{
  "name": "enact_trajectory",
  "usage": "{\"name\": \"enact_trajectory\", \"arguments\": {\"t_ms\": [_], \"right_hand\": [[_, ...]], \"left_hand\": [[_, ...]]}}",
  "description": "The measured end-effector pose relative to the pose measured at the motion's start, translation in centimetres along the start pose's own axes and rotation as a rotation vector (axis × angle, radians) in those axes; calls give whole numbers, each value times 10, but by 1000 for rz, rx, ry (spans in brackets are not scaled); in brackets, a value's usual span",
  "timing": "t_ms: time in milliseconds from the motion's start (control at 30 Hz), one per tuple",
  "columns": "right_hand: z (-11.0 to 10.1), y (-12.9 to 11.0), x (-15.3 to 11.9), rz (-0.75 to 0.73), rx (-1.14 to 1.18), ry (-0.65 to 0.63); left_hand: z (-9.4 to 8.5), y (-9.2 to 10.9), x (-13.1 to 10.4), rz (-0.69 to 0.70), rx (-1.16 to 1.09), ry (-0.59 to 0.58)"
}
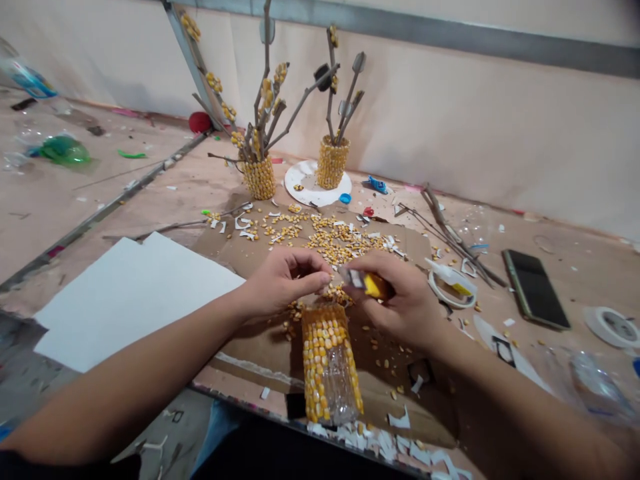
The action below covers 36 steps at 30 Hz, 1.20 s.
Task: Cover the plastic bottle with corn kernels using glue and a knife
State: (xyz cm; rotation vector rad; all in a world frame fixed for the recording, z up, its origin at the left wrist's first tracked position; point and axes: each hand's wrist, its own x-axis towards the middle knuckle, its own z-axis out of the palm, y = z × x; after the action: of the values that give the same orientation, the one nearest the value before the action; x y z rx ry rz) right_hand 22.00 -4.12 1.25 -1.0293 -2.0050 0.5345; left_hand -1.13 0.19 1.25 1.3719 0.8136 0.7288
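Observation:
My left hand [295, 280] is closed in a pinch over the kernel pile; a tiny pale thing shows at its fingertips, too small to make out. Facing it, my right hand [407, 300] is wrapped round a small yellow-and-black object [374, 285] with a pale, blurred tip that points at the left fingertips. Its kind is unclear. Below both hands, a clear plastic bottle [339, 380] lies tilted towards me, partly covered in rows of corn kernels [315, 360], with a bare see-through patch. Loose corn kernels [333, 237] are scattered on a cardboard sheet [265, 343].
Two kernel-covered pots [259, 179] [332, 163] with twigs stand at the back, one on a white disc [305, 190]. White sheets [135, 293] lie left. On the right are a glue bottle [453, 277], tape roll [611, 327], phone [536, 288] and sticks [450, 233].

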Motion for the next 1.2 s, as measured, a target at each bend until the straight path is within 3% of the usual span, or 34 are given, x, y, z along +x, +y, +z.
{"name": "enact_trajectory", "arguments": {"t_ms": [133, 333, 567, 733, 833, 967, 1200], "right_hand": [[1, -9, -1, -195, -87, 5], [1, -5, -3, -260, -168, -19], [0, -6, -5, -142, -74, -63], [-18, -34, -1, 99, -42, -343], [-24, -51, -3, 190, -38, -529], [-24, -63, -8, 214, -6, -686], [-26, -65, -9, 282, -31, -740]], "left_hand": [[2, -1, -2, 19, 45, -65], [4, 1, -4, 44, 81, -113], [-2, 9, -6, 114, 188, -151], [-28, 22, -7, 60, 394, -454], [-36, 19, -9, -6, 502, -547], [-31, 10, -9, -20, 527, -539], [-24, 3, -3, -18, 465, -486]]}}
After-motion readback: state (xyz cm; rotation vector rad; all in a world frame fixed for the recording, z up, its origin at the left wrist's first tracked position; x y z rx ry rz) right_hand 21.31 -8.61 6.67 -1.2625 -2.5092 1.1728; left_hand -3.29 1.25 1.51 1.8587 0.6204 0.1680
